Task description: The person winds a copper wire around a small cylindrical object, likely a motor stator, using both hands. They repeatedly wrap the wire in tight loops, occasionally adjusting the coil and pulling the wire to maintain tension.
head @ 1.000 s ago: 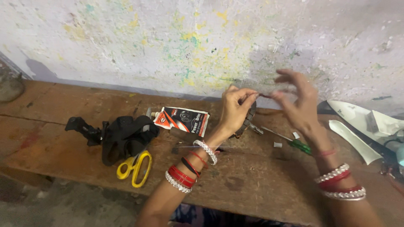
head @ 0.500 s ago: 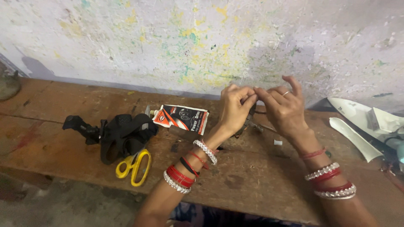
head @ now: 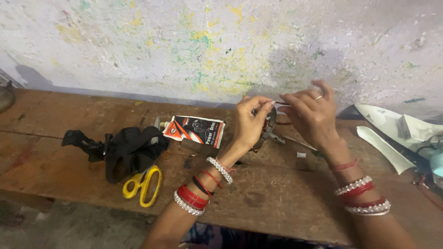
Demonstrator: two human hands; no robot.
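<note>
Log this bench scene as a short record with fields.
left hand: left hand holds a dark round coil part, grip closed on it
right hand: right hand pinches a thin wire by the part
bench: wooden bench
left of hands: yellow scissors, black strap bundle, printed packet
right edge: white plastic pieces
</note>
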